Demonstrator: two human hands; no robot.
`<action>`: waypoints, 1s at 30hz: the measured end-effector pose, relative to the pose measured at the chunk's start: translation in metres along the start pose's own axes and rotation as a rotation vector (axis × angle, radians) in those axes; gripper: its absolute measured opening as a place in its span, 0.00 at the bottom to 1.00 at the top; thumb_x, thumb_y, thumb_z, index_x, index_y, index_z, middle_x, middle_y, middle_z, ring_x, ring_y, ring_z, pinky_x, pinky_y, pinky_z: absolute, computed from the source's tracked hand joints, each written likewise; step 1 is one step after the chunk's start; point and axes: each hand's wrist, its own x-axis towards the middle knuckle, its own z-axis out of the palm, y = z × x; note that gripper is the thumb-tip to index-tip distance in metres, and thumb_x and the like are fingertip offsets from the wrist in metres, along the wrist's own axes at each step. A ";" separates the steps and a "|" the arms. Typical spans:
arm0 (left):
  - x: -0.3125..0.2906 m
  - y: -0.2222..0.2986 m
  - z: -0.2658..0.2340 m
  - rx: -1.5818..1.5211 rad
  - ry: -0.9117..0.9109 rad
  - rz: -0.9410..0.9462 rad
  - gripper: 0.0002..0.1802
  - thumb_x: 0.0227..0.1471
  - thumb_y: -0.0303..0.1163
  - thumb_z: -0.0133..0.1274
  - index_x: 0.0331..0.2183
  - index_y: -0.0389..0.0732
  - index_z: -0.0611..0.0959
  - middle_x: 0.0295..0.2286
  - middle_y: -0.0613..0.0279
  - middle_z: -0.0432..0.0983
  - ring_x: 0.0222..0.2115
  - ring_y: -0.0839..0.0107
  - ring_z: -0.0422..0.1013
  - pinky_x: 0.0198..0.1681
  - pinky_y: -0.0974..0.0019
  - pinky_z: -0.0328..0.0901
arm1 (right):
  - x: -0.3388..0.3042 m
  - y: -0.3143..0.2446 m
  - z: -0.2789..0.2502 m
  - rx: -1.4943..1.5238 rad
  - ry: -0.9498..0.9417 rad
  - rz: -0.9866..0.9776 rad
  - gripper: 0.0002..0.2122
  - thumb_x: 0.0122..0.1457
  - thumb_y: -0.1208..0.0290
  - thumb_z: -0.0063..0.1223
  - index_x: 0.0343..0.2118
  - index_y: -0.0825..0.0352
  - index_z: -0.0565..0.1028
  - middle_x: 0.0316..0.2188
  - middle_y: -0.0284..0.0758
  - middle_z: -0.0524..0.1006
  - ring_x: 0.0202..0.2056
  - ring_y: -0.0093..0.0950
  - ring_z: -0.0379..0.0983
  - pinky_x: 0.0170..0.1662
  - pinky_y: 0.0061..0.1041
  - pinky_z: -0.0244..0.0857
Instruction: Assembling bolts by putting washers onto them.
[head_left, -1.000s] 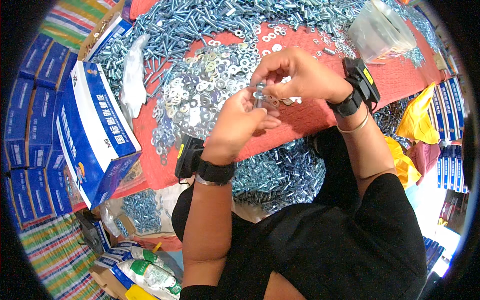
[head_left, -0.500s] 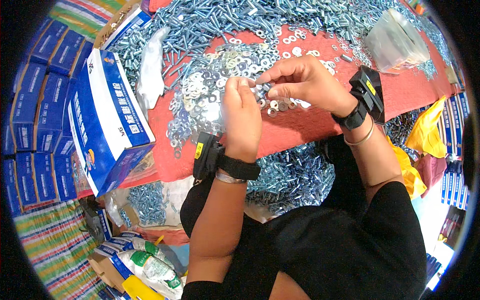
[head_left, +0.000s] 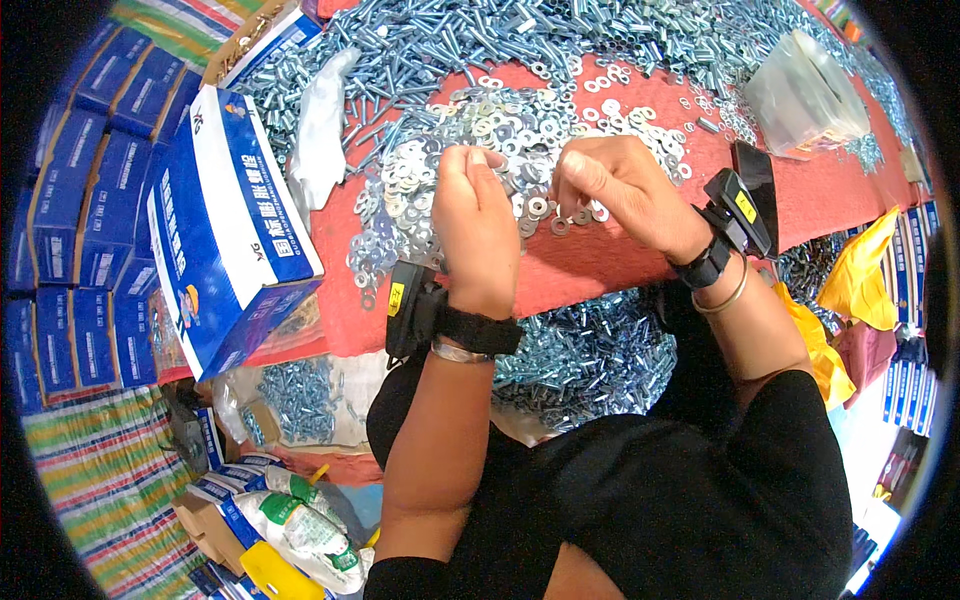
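Note:
My left hand (head_left: 476, 222) is held closed over the left part of a pile of flat washers (head_left: 520, 122), thumb against the curled fingers. What it holds, if anything, is hidden. My right hand (head_left: 628, 192) is a short way to its right, at the near edge of the pile. Its fingers are bent down and drawn together close to a few loose washers; whether one is between the fingertips I cannot make out. The washers lie on a red cloth-covered table (head_left: 560, 280).
Beyond the washers stretches a heap of metal bolts and sleeves (head_left: 450, 45). A blue-and-white box (head_left: 225, 230) and a white plastic bag (head_left: 322, 130) are at left. A clear plastic tub (head_left: 808, 95) sits at right. More bolts (head_left: 590, 360) lie below the near edge.
My hands, close together before with the right fingertips at the left hand, are now apart. The right has moved right and its fingers have turned down toward the washers. The view has shifted slightly.

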 end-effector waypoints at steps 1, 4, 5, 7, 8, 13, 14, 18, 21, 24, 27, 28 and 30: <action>0.001 0.002 -0.001 -0.024 -0.004 -0.033 0.11 0.59 0.30 0.36 0.29 0.36 0.71 0.18 0.65 0.64 0.18 0.78 0.59 0.23 0.69 0.57 | -0.001 0.000 0.001 0.006 0.010 0.035 0.20 0.62 0.56 0.40 0.34 0.72 0.76 0.23 0.36 0.75 0.23 0.19 0.68 0.26 0.20 0.61; 0.001 0.001 -0.005 -0.021 0.014 -0.032 0.11 0.59 0.30 0.37 0.29 0.36 0.71 0.17 0.66 0.63 0.18 0.79 0.58 0.22 0.70 0.57 | 0.002 -0.014 0.024 0.218 0.313 -0.047 0.21 0.62 0.56 0.40 0.28 0.71 0.77 0.19 0.32 0.73 0.20 0.17 0.66 0.23 0.20 0.59; 0.001 0.001 -0.005 -0.021 0.013 -0.031 0.11 0.59 0.30 0.37 0.29 0.36 0.71 0.17 0.66 0.63 0.18 0.79 0.58 0.22 0.70 0.57 | 0.001 -0.013 0.025 0.218 0.313 -0.047 0.21 0.62 0.56 0.40 0.28 0.71 0.77 0.19 0.32 0.73 0.20 0.17 0.66 0.23 0.20 0.59; 0.000 0.001 -0.005 -0.026 -0.003 -0.026 0.11 0.59 0.31 0.37 0.30 0.36 0.71 0.17 0.67 0.62 0.18 0.79 0.58 0.22 0.70 0.57 | -0.001 -0.008 0.025 0.261 0.213 -0.024 0.20 0.62 0.56 0.41 0.32 0.71 0.77 0.21 0.31 0.73 0.21 0.17 0.66 0.24 0.19 0.60; 0.001 0.002 -0.006 -0.025 -0.003 -0.024 0.11 0.59 0.31 0.37 0.30 0.36 0.71 0.17 0.67 0.62 0.18 0.79 0.58 0.22 0.70 0.57 | -0.002 -0.006 0.021 0.261 0.214 -0.026 0.20 0.62 0.56 0.41 0.32 0.71 0.77 0.21 0.31 0.73 0.21 0.17 0.66 0.24 0.19 0.60; 0.003 -0.003 -0.009 -0.023 -0.042 -0.027 0.12 0.60 0.35 0.36 0.30 0.40 0.71 0.21 0.71 0.62 0.18 0.85 0.57 0.20 0.78 0.55 | -0.002 -0.023 0.020 0.296 0.229 0.056 0.21 0.62 0.54 0.40 0.33 0.70 0.77 0.20 0.29 0.72 0.21 0.16 0.65 0.23 0.18 0.59; 0.003 -0.006 -0.008 -0.023 -0.043 -0.027 0.12 0.60 0.35 0.36 0.30 0.40 0.71 0.21 0.71 0.62 0.18 0.85 0.57 0.20 0.78 0.55 | -0.002 -0.021 0.022 0.296 0.230 0.056 0.21 0.62 0.54 0.40 0.33 0.70 0.77 0.20 0.29 0.72 0.21 0.16 0.65 0.23 0.18 0.59; 0.000 -0.009 -0.006 -0.022 -0.079 0.024 0.12 0.60 0.36 0.37 0.29 0.41 0.71 0.20 0.72 0.61 0.17 0.85 0.55 0.19 0.78 0.53 | -0.002 -0.008 0.016 0.262 0.229 0.102 0.27 0.62 0.50 0.37 0.17 0.68 0.75 0.10 0.27 0.67 0.15 0.16 0.62 0.19 0.16 0.56; 0.000 -0.003 -0.013 -0.016 -0.132 0.016 0.12 0.60 0.36 0.38 0.30 0.40 0.72 0.18 0.72 0.61 0.17 0.85 0.57 0.19 0.77 0.55 | -0.003 0.000 0.009 0.228 0.212 0.235 0.29 0.61 0.48 0.37 0.13 0.68 0.73 0.07 0.27 0.65 0.13 0.16 0.61 0.18 0.16 0.55; -0.005 0.024 -0.023 -0.108 -0.455 -0.084 0.14 0.59 0.38 0.40 0.31 0.38 0.75 0.17 0.71 0.64 0.17 0.83 0.62 0.20 0.77 0.59 | -0.004 0.008 0.005 0.170 0.301 0.194 0.29 0.62 0.48 0.35 0.12 0.67 0.73 0.08 0.27 0.67 0.13 0.17 0.62 0.18 0.18 0.55; -0.008 0.013 -0.033 -0.143 -0.745 -0.092 0.17 0.58 0.40 0.42 0.29 0.36 0.78 0.17 0.69 0.68 0.19 0.81 0.67 0.21 0.75 0.64 | -0.004 0.014 0.000 0.129 0.263 0.182 0.29 0.63 0.49 0.34 0.13 0.67 0.72 0.09 0.27 0.67 0.13 0.16 0.62 0.19 0.18 0.55; -0.007 0.004 -0.038 -0.069 -0.763 -0.006 0.19 0.57 0.41 0.43 0.28 0.36 0.79 0.18 0.68 0.70 0.19 0.80 0.69 0.22 0.74 0.65 | -0.003 0.011 0.003 0.096 0.256 0.191 0.29 0.63 0.50 0.34 0.12 0.67 0.72 0.09 0.27 0.67 0.14 0.16 0.62 0.19 0.18 0.55; -0.006 0.007 -0.043 -0.023 -0.619 0.021 0.19 0.56 0.41 0.46 0.23 0.37 0.80 0.16 0.69 0.69 0.17 0.82 0.67 0.20 0.74 0.63 | -0.007 0.008 0.002 0.041 0.253 0.202 0.29 0.63 0.51 0.35 0.12 0.68 0.72 0.09 0.28 0.67 0.14 0.16 0.62 0.19 0.19 0.55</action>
